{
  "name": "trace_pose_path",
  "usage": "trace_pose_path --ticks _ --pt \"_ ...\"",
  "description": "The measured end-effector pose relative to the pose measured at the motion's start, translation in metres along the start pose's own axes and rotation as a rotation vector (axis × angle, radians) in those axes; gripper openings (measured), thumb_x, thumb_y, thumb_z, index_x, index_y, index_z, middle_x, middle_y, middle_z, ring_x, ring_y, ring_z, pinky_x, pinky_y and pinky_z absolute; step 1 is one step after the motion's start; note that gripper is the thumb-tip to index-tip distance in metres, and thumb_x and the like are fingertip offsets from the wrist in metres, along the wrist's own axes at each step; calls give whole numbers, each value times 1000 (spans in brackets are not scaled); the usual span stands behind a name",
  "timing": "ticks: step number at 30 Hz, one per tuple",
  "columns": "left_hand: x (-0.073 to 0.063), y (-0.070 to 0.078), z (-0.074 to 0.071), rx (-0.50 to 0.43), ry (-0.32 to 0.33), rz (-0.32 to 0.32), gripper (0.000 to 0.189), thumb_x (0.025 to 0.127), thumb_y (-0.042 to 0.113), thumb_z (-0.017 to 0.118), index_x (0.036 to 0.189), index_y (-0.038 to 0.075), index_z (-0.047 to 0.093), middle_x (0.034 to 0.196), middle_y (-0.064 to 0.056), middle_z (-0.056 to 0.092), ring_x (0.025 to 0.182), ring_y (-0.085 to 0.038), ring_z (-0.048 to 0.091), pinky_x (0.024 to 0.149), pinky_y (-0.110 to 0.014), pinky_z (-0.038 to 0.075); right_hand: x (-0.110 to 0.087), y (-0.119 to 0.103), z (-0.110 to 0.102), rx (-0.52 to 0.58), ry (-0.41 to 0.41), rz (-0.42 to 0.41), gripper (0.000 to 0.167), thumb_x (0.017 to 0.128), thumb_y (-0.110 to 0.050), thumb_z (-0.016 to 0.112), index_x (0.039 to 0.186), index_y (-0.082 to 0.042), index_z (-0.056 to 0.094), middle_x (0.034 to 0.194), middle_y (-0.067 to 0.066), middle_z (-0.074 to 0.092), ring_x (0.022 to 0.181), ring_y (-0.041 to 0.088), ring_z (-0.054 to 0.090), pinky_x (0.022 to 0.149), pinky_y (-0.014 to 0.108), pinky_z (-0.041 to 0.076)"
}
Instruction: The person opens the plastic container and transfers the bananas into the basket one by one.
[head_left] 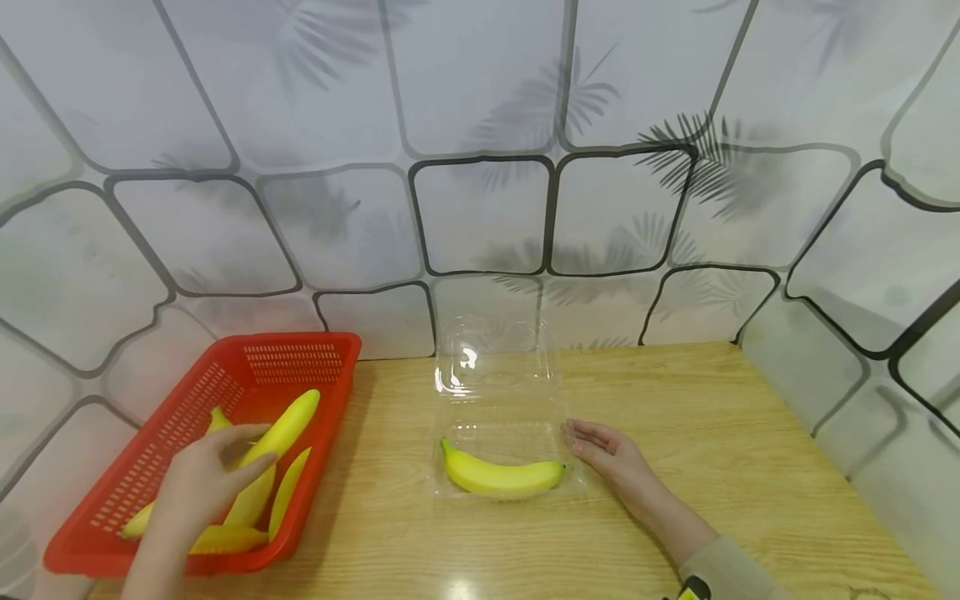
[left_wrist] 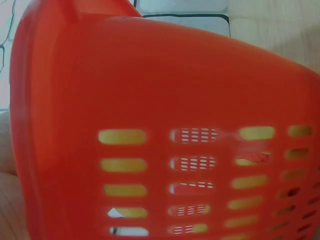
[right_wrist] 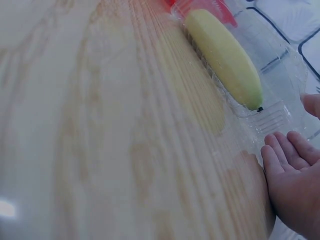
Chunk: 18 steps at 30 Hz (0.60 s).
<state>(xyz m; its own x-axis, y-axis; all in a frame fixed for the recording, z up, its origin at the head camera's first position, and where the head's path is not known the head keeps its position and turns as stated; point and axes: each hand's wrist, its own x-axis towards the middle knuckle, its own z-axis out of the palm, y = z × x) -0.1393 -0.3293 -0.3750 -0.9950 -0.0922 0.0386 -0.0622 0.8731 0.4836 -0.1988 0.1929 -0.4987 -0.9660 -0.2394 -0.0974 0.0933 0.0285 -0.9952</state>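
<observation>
Over the red basket (head_left: 303, 508), my left hand (head_left: 198, 479) holds a yellow banana (head_left: 288, 423) between thumb and fingers, its far end tilted up. Several more bananas (head_left: 251, 500) lie below it in the basket. In the left wrist view the red basket wall (left_wrist: 150, 75) hides most of that hand. A clear hinged plastic box (head_left: 495, 408) stands with its lid raised, and one banana (head_left: 502, 477) lies along its near side. At the box's right edge is my right hand (head_left: 611, 458), fingers extended and holding nothing; the right wrist view shows its fingertips (right_wrist: 272, 150) by the box corner.
The wooden table (head_left: 675, 392) carries both the basket and the box. Behind them rises a wall covering with a stone pattern and leaf prints (head_left: 480, 217), which also runs along the right side. Table surface separates the basket from the box.
</observation>
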Motion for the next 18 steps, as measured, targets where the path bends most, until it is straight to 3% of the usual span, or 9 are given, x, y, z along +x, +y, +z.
trace_pose_path --ticks 9,18 --pt "2 -14 6 -35 -68 -27 57 99 38 76 140 0 65 136 -30 68 120 -52 64 94 -65 57 0 1 1 -9 6 0 61 108 -13 62 157 12 37 163 30 42 118 -13 61 103 6 48" --pt "3 -24 12 -31 -77 -12 59 99 37 77 140 -3 64 138 -32 66 121 -52 65 96 -66 57 0 1 1 -5 11 -2 60 108 -13 62 157 13 37 163 30 42 118 -13 61 104 6 48"
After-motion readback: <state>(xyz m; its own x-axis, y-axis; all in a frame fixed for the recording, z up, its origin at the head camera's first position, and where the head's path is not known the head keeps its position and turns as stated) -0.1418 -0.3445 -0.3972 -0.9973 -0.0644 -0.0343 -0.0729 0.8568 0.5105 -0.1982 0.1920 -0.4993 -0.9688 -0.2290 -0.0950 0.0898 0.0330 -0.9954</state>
